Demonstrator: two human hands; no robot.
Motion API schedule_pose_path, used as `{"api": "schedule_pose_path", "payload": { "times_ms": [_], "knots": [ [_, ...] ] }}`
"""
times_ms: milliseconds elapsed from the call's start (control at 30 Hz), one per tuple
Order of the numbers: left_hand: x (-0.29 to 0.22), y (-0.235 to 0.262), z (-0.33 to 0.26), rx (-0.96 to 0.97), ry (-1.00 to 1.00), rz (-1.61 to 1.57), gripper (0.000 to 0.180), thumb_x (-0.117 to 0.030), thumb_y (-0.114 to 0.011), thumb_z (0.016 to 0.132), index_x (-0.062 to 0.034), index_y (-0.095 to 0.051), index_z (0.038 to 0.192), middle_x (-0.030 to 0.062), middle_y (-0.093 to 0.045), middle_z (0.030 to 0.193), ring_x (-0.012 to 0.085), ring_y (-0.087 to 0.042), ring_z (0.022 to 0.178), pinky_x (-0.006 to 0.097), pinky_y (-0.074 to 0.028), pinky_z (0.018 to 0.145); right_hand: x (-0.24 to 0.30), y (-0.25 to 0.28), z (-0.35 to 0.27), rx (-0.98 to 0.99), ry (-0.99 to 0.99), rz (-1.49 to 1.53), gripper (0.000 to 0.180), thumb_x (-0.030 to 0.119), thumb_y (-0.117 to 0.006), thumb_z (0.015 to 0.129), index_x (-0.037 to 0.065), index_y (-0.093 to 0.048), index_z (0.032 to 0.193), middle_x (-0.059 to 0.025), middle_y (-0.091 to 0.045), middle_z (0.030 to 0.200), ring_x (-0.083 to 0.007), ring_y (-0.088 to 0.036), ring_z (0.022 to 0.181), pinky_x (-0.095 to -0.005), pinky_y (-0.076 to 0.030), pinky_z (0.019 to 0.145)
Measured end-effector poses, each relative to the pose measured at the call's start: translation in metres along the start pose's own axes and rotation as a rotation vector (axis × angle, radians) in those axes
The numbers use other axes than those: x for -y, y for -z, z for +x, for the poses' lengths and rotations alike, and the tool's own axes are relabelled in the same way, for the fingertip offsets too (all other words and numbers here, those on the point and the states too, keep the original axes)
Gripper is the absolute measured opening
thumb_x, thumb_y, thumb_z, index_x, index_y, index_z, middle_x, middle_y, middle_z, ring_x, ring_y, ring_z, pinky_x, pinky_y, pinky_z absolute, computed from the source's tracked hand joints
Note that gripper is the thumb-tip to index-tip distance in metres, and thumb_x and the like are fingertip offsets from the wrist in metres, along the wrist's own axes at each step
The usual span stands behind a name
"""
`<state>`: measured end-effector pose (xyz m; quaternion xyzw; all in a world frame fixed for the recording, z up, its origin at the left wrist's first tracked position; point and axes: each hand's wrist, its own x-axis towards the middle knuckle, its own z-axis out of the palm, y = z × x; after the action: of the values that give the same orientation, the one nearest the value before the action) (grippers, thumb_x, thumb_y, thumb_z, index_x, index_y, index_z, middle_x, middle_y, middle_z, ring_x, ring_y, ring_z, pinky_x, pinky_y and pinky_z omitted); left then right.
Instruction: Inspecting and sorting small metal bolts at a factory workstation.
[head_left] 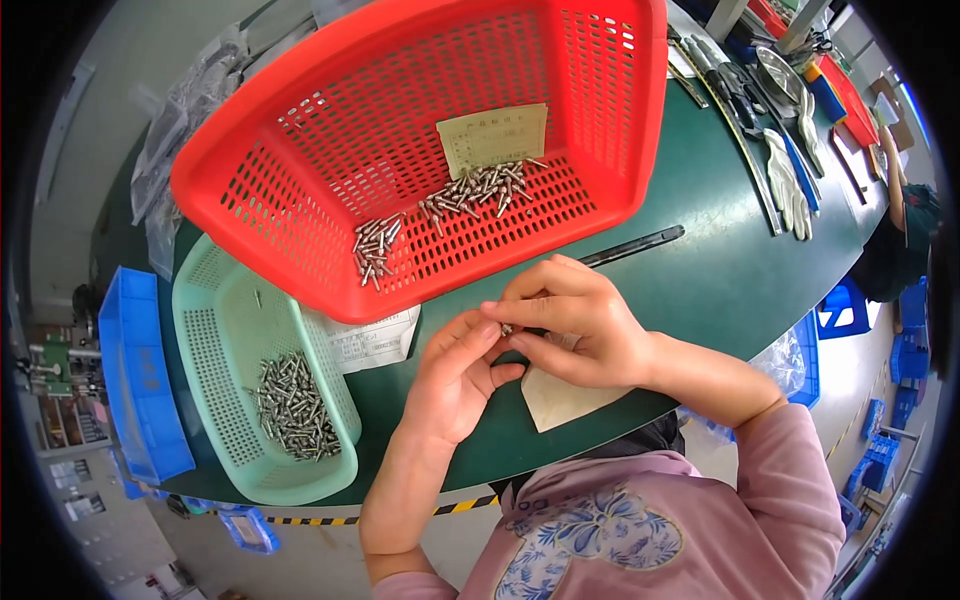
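My left hand (450, 380) and my right hand (585, 325) meet over the green table, fingertips pinched together. Between them shows the end of a small metal pin (507, 329); the fingers hide most of it. Beyond the hands, a large red perforated basket (400, 85) holds two loose heaps of shiny metal pins (480, 190) and a paper card (495, 138). To the left, a pale green basket (215, 390) contains a dense pile of similar pins (295, 408).
A beige sheet (560, 400) lies beneath my right hand, and a printed paper (380, 340) beside the red basket. A black bar (633, 246) rests behind. Gloves (787, 185) and tools lie far right; a blue bin (143, 375) stands far left. Another person's arm (893, 180) shows far right.
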<state>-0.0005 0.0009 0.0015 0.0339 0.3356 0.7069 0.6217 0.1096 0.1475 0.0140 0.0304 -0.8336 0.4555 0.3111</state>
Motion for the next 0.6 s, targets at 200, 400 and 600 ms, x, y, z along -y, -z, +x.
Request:
{"api": "schedule_pose_path", "payload": {
  "times_ms": [200, 400, 600],
  "knots": [
    [-0.0006, 0.0014, -0.0013, 0.008, 0.017, -0.043, 0.021, -0.013, -0.050, 0.093, -0.0021, -0.056, 0.110, 0.0078, -0.061, 0.099, 0.0168, -0.060, 0.094, 0.030, -0.056, 0.074, -0.0043, -0.0003, -0.0005, 0.025, 0.055, -0.024, 0.037, -0.002, -0.069, 0.070, 0.001, -0.065, 0.106, -0.0103, -0.062, 0.099, -0.0221, -0.057, 0.078, -0.0340, -0.043, 0.068],
    [-0.0018, 0.0026, -0.0008, 0.075, 0.013, -0.010, 0.019, -0.010, -0.051, 0.092, -0.0013, -0.059, 0.106, 0.0087, -0.062, 0.098, 0.0169, -0.062, 0.091, 0.029, -0.057, 0.073, -0.0084, 0.0004, -0.0015, 0.001, 0.079, -0.021, 0.035, 0.000, -0.072, 0.068, 0.002, -0.066, 0.102, -0.0097, -0.067, 0.099, -0.0207, -0.061, 0.080, -0.0328, -0.044, 0.067],
    [0.0004, 0.0035, -0.0010, 0.082, 0.020, -0.038, 0.018, -0.009, -0.052, 0.091, -0.0013, -0.060, 0.105, 0.0089, -0.063, 0.100, 0.0165, -0.062, 0.091, 0.029, -0.056, 0.073, -0.0027, 0.0057, 0.0042, -0.037, 0.113, -0.108, 0.037, 0.007, -0.077, 0.061, 0.006, -0.067, 0.097, -0.0028, -0.067, 0.087, -0.0169, -0.059, 0.069, -0.0308, -0.042, 0.064]
  ]
}}
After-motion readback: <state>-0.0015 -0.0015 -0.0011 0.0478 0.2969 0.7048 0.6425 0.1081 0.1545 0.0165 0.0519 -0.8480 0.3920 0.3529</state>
